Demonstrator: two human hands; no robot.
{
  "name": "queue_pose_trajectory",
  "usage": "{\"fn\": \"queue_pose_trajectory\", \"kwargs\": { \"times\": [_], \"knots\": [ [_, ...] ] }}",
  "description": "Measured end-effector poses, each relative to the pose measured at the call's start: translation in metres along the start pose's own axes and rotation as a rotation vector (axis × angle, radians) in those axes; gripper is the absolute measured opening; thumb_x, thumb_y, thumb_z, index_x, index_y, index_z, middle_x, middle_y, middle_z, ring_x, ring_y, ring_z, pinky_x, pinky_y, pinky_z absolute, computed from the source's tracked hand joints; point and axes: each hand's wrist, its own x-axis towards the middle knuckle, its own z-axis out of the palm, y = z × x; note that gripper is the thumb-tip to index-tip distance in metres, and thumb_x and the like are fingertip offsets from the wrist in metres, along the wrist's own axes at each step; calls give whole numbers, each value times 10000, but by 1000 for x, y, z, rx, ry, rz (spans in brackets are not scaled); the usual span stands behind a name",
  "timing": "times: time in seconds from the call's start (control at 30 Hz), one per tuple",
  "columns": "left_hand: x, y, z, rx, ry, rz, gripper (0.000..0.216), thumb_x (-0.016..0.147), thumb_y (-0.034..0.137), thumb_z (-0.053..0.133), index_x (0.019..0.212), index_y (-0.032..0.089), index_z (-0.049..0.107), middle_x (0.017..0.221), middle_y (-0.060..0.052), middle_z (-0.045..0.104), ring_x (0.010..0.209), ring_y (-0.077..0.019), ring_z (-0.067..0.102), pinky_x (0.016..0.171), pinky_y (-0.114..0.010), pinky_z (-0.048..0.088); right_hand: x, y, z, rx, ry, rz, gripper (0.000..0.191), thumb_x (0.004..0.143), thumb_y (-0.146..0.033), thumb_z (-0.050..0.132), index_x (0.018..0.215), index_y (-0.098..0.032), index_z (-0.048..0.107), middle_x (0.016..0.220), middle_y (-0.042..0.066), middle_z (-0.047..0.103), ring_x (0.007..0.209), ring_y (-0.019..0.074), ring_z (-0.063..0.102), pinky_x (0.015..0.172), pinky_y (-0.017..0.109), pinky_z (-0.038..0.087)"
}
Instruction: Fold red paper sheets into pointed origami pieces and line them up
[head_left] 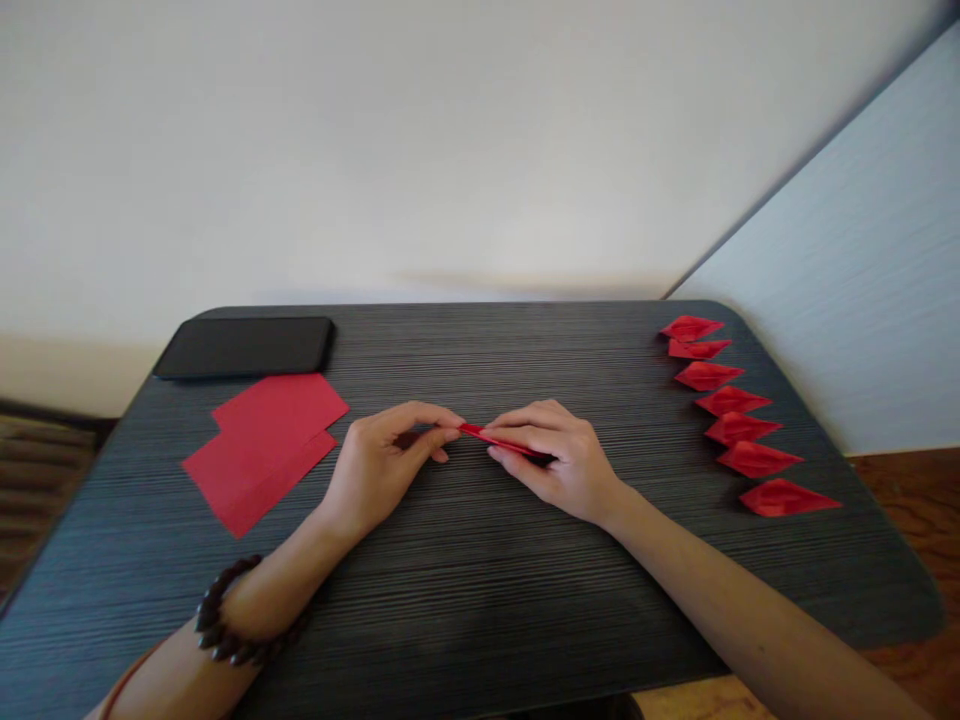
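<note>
Phone: black, flat at the far left corner of the table.
Sheets: red, overlapping, just in front of the phone.
Left hand: fingers curled, thumb and forefinger pinch the left tip of the strip.
Strip: narrow folded red paper, between both hands at the table middle.
Right hand: fingers close together, pinching the strip's right part.
Pieces: seven red folded shapes in a row near the right edge, well apart from the hands.
</note>
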Motion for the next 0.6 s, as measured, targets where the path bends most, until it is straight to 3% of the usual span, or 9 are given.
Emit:
{"fn": "queue_pose_trajectory", "kwargs": {
  "times": [0.17,0.37,0.6],
  "knots": [
    [-2,0,0,-117,87,-54,223,744,288,720,930,192,642,878,-9,715,643,-122,673,626,-219,565,-1,-1,0,4,-11,38,184,850,-214,603,1028,-198,647,943,19,720,804,146,639,785,314,470],
    [-4,1,1,0,80,0,126,790,313,667,813,189,673,897,-12,727,587,-109,658,607,-219,559,-2,-1,-1,21,14,118,252,833,-220,620,1085,-217,607,1009,17,706,831,145,643,782,299,483],
    [-6,-3,-3,355,61,416,88,808,228,656,895,223,669,875,16,734,784,-139,691,745,-233,549,-3,2,-1,175,22,308,251,841,-276,615,1091,-267,609,1037,-9,697,889,146,660,815,288,492]
  ]
}}
